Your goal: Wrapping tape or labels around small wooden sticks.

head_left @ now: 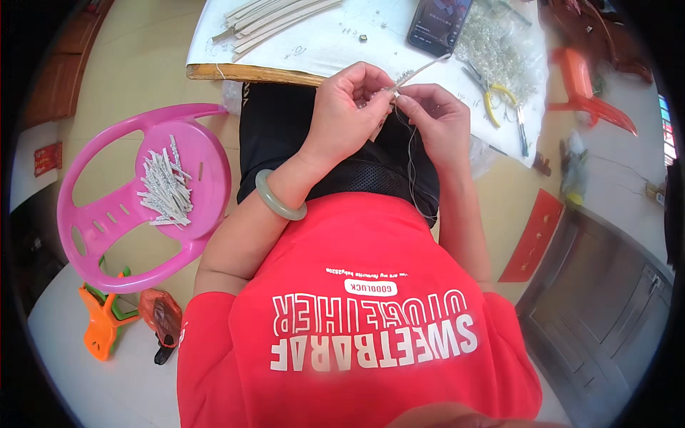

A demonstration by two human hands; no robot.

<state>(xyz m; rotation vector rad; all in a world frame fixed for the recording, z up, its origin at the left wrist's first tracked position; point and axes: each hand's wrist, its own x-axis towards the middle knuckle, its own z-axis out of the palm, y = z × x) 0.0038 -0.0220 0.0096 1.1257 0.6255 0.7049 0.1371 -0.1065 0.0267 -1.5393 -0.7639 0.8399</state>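
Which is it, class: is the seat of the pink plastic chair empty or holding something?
Holding something. A loose pile of short pale strips lies on the seat of the pink plastic chair.

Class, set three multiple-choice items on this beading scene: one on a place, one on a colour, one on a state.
1. Where does the pile of finished white strips lie?
A. on the pink chair
B. on the phone
C. on the floor

2. What colour is the bangle?
A. red
B. pale green
C. black

3. What does the left hand do?
A. lies flat
B. pinches the beaded strip with the right hand
C. holds pliers

Answers: A, the strips rest on the seat; B, the wrist ring is pale green; B, both hands' fingertips meet on it.
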